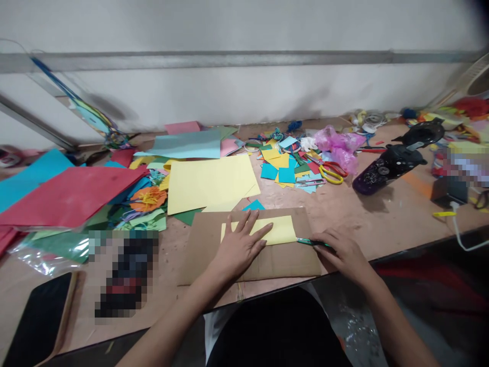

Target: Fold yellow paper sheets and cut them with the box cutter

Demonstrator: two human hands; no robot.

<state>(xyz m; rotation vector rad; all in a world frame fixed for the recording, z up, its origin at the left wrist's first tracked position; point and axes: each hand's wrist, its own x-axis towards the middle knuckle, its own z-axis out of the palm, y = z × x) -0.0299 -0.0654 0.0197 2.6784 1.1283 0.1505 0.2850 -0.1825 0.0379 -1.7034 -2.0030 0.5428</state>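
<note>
Pale-yellow rectangular paper (281, 232): likely light, thin, easily creased, prone to slide; best pinned flat, lifted by far right corner. Looks plain, matte, straight-edged. Lies toward far edge of brown cardboard sheet (290, 262), itself at wooden table's (367, 224) near edge. Left hand (240, 245) spread flat on paper; right hand (346, 254) grips slim green cutter (306, 241), tip at paper's near right corner.

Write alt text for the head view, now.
Left hand presses a yellow paper strip flat on brown cardboard; right hand holds a green cutter at its corner. Coloured paper, scissors and a dark bottle lie around the worktable.
</note>
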